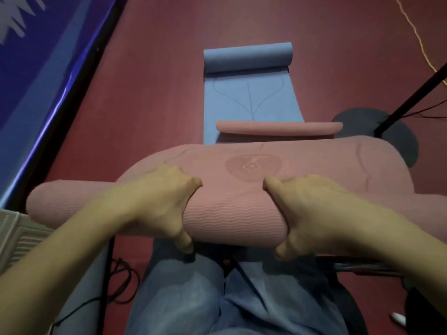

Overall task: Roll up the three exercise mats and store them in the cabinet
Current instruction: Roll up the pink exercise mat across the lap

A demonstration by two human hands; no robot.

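Above the knees, the left hand (pixel 157 201) and right hand (pixel 312 209) curl their fingers (pixel 183 240) round the half-rolled pink mat (pixel 232 218) on the floor (pixel 157 81), mid-roll; next, likely push it forward evenly toward the blue mat (pixel 251 97)

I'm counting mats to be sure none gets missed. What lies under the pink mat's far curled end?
The far end of the pink foam mat overlaps the near edge of a blue mat, itself partly rolled. How far the blue runs beneath is covered. No third mat shows.
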